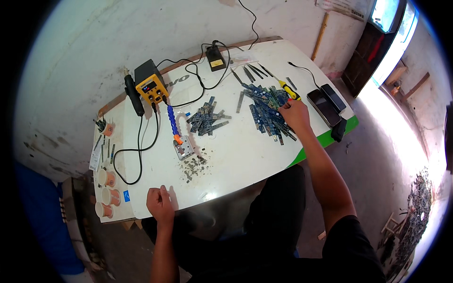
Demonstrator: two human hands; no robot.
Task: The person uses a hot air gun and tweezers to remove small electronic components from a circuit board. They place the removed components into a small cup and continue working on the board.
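Observation:
My left hand (160, 203) rests at the table's front edge, curled into a loose fist with the thumb on top; nothing shows in it. My right hand (295, 114) reaches over the right side of a big heap of narrow dark circuit board strips (266, 106). Its fingers are drawn together at the strips, and what they grip is hidden. Just beyond that hand lies a yellow-and-black screwdriver (289, 89). A smaller heap of similar strips (205, 118) sits mid-table. Left of it, a small metal block fixture (184, 148) stands under a blue flexible hose (172, 121) with an orange tip.
Chip scraps (192, 168) lie before the fixture. A yellow-and-black soldering station (152, 85) with looping cables stands at the back left. Paper cups (111, 196) line the left edge. Tweezers (248, 74) lie behind the big heap, a phone (324, 107) at the right edge.

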